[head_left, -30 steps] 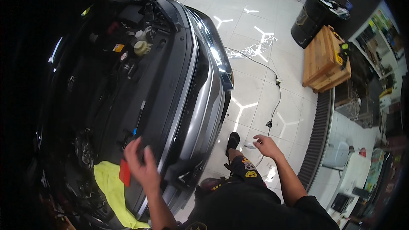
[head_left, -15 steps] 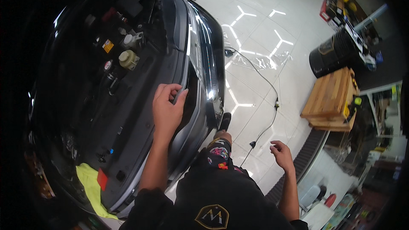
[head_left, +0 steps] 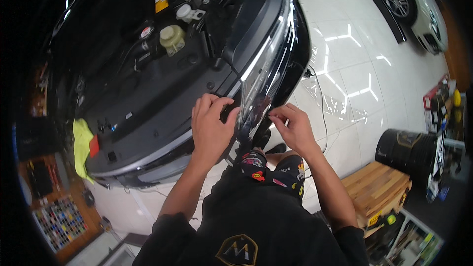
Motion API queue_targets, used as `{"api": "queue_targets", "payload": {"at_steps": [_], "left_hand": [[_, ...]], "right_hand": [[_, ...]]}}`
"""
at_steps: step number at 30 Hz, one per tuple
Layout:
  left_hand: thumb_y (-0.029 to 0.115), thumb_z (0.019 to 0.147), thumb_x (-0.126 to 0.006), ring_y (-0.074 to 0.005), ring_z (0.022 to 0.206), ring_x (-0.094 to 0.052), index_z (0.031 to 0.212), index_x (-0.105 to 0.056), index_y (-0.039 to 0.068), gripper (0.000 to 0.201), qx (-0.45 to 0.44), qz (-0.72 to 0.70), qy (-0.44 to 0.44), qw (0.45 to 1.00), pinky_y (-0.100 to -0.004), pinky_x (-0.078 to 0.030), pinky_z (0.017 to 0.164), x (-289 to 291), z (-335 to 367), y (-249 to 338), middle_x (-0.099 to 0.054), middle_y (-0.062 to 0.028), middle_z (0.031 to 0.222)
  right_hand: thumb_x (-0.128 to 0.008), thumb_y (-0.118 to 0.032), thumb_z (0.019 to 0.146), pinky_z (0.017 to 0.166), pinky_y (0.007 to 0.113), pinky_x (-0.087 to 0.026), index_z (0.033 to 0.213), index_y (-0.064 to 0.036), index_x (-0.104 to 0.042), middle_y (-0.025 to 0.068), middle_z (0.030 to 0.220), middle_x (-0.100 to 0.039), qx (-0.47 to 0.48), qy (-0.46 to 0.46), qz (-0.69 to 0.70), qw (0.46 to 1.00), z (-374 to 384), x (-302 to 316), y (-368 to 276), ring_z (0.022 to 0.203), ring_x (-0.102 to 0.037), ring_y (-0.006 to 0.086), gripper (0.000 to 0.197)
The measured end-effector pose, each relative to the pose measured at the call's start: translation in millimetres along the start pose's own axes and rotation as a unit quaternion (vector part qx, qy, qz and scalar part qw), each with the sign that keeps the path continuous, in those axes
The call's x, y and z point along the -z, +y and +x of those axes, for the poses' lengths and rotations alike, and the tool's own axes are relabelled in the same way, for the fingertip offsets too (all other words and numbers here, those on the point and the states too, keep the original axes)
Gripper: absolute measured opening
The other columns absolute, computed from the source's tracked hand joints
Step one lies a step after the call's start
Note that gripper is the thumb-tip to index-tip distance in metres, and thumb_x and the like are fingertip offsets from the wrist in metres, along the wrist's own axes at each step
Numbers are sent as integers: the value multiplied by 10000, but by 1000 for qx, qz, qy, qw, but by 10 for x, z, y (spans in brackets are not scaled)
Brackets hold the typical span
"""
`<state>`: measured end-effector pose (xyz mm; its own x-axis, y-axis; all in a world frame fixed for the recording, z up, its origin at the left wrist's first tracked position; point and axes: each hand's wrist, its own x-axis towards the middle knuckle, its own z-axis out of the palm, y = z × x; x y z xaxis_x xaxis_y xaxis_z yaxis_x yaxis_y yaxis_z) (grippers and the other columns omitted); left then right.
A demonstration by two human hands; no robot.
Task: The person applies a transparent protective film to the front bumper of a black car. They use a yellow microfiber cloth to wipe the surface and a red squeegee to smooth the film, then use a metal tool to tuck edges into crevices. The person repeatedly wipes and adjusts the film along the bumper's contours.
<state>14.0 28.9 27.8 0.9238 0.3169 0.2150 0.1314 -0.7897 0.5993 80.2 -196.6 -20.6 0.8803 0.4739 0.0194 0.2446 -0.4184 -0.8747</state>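
A dark car stands with its engine bay uncovered, a black plastic cover (head_left: 172, 96) running along its front. My left hand (head_left: 212, 128) is over the front edge of that cover, beside the headlight (head_left: 256, 81). Its fingers are curved and the thumb stands apart from them, with nothing visible in the gap. On the other side of the headlight, my right hand (head_left: 297, 130) is close to the glossy bodywork. Thumb and fingertips are pinched together there; whatever they hold is too small to make out.
A yellow-green cloth (head_left: 82, 145) and a red card (head_left: 94, 146) lie at the cover's left end. A cable (head_left: 322, 103) trails over the tiled floor. Clear film (head_left: 340, 101) lies on the tiles. A wooden crate (head_left: 377, 187) and black drum (head_left: 406, 143) stand at right.
My right hand has come from the far right up to the headlight area, its fingers now pinched. My left hand has shifted slightly and its grasp looks wider. The view has turned.
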Motion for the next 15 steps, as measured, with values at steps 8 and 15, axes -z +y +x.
{"api": "queue_targets", "payload": {"at_steps": [8,15], "left_hand": [[192,730,-935,-274,936,-571,941,-691,102,335,79,94,150,981,-401,-423,866,-414,2,99,-587,-53,972],[206,714,-937,-259,943,-553,953,-683,133,356,138,103,168,971,-405,-400,843,-504,44,171,-569,-29,984]], "right_hand": [[-709,-84,910,672,435,-551,1217,-110,-713,128,925,-649,154,-113,4,982,711,-16,-133,763,-677,351,309],[-703,-126,894,621,396,-564,1379,27,-590,124,919,-643,246,-191,-65,948,785,1,-134,710,-696,293,521]]}}
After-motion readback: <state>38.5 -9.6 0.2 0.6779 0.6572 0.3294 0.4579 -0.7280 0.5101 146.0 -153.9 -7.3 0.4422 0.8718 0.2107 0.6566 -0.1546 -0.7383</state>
